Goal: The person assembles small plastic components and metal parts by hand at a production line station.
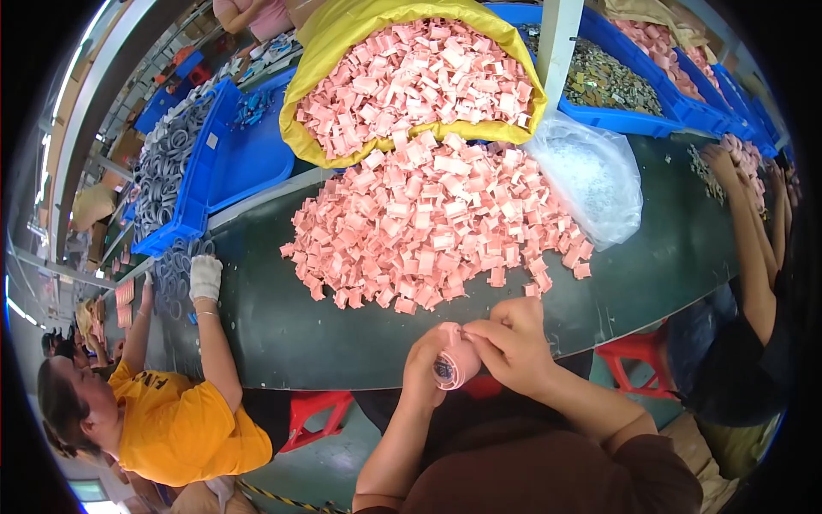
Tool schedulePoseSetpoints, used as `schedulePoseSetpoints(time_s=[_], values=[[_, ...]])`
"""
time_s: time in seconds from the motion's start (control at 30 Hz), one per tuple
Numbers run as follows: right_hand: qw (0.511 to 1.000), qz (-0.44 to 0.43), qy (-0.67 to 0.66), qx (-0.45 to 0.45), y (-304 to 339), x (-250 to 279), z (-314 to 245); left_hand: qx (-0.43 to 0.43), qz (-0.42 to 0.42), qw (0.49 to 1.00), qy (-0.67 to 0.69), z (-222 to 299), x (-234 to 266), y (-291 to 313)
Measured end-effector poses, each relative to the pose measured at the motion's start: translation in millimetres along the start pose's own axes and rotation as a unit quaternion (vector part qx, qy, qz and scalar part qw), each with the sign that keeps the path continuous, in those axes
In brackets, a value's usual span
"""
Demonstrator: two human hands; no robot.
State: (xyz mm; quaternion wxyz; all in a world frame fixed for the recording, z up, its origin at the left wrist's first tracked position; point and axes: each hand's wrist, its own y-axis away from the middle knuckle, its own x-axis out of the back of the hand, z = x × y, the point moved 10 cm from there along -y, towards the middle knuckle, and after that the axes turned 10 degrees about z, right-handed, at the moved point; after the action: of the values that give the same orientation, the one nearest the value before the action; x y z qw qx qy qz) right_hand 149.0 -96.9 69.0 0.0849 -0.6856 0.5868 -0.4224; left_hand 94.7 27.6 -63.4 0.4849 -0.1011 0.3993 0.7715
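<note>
In my left hand (419, 367) is a round pink plastic housing (463, 363), tilted so that its open end faces me. Something dark shows inside that opening. My right hand (519, 349) is closed in a pinch, its thumb and fingertips against the housing's far side. Whatever small thing those fingertips may hold is hidden. Just beyond both hands, a large heap of small pink plastic parts (428, 231) covers the middle of the dark green table (257, 343).
Behind the heap, a yellow sack (321, 43) spills more pink parts. A clear plastic bag (591, 180) lies right of it. Blue bins (193, 184) stand left and a blue bin of small metal parts (612, 90) right. Co-workers sit on both sides, one wearing a white glove (205, 278).
</note>
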Motion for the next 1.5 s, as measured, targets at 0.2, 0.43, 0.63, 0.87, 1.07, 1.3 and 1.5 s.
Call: schedulePoseSetpoints(time_s=[0.2,0.43,0.63,0.87,1.07,1.3,1.5], values=[[0.999,0.015,-0.023,-0.026,0.4,0.0,5.7,-0.011,0.001,0.999,-0.035,3.7,-7.0,1.4],[0.994,-0.03,-0.054,-0.085,12.4,-4.8,22.7,-0.266,-0.055,0.908,-0.319,35.7,-27.2,13.3],[0.908,-0.156,-0.264,-0.286,40.9,-11.9,55.2,-0.452,-0.137,0.763,-0.441,57.4,-65.5,48.6],[0.754,-0.253,-0.399,-0.456,66.9,-30.6,56.7,-0.514,-0.16,0.721,-0.437,69.1,-79.0,66.6],[0.959,-0.158,-0.166,-0.167,7.3,2.9,43.0,-0.521,-0.095,0.705,-0.471,66.4,-65.0,58.6],[0.986,0.05,0.119,-0.101,-65.5,99.8,155.9,-0.538,-0.074,0.652,-0.53,86.6,-24.6,79.4],[0.974,0.012,0.226,-0.028,-57.5,98.1,238.3,-0.491,-0.115,0.616,-0.605,90.4,-20.3,89.5]])
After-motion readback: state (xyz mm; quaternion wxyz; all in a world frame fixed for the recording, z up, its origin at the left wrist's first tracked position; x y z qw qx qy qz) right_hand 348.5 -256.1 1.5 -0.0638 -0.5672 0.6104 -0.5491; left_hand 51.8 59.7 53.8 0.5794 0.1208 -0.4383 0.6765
